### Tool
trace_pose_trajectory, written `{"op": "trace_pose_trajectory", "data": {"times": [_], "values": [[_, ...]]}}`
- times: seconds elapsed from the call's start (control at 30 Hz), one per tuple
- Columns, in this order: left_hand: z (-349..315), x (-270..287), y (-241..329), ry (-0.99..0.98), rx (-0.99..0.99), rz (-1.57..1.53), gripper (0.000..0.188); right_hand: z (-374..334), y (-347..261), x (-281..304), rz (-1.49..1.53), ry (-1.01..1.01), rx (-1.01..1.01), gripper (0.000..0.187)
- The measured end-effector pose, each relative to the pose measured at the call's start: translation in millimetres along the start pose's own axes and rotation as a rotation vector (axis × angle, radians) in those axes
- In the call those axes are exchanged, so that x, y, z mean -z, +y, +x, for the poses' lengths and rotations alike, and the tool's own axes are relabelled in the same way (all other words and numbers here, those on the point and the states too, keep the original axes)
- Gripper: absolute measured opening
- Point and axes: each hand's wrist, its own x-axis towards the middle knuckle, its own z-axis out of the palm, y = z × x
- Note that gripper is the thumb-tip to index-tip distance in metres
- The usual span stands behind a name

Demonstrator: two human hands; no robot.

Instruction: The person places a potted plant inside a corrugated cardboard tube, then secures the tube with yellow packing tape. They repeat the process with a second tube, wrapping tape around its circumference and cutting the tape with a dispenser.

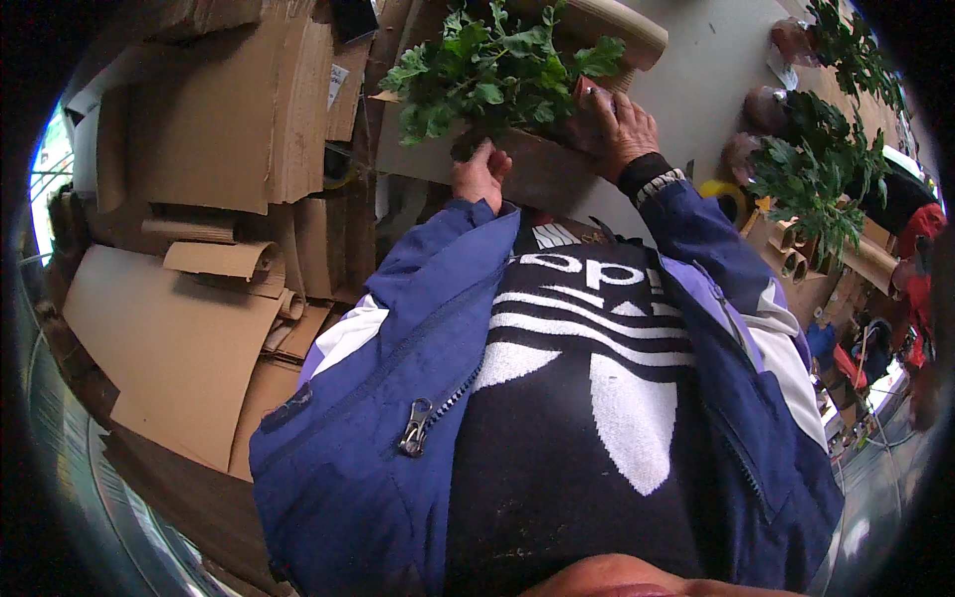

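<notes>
A leafy green potted plant [492, 75] lies on its side at the top middle, over the work table. Its reddish-brown pot [582, 119], apparently in clear wrap, points to the right. My right hand [622, 131] is closed around that pot, which the fingers partly cover. At the lower edge of the foliage my left hand [481, 175] is closed, with thumb and fingertips drawn together on the leaves. What exactly lies between those fingertips is partly hidden. A cardboard sheet [542, 164] is under the plant, in front of my body.
To the right lie several similar plants [811, 164] with wrapped pots [766, 107]. A yellow tape roll [724, 199] sits near my right forearm. Stacked cardboard [199, 119] and rolled cardboard pieces [219, 259] fill the left side. A large cardboard roll [622, 30] lies behind the plant.
</notes>
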Motion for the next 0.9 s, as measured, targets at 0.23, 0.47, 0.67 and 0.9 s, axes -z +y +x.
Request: {"op": "trace_pose_trajectory", "data": {"times": [0.23,0.47,0.67,0.9], "values": [[17.1,2.9,24.6,-0.124,0.073,-0.226,0.014,-0.8,-1.1,1.2,0.03,0.024,-0.032,0.09],[30.3,6.4,37.5,-0.202,0.03,-0.21,0.028,3.8,7.6,-4.7,0.005,0.028,-0.026,0.086],[34.8,39.6,39.4,-0.132,0.045,-0.202,0.029,5.6,6.5,0.0,-0.001,-0.034,-0.065,0.094],[-63.1,141.3,90.9,0.029,-0.067,1.382,0.036,4.8,9.2,1.7,0.044,-0.038,-0.073,0.094]]}}
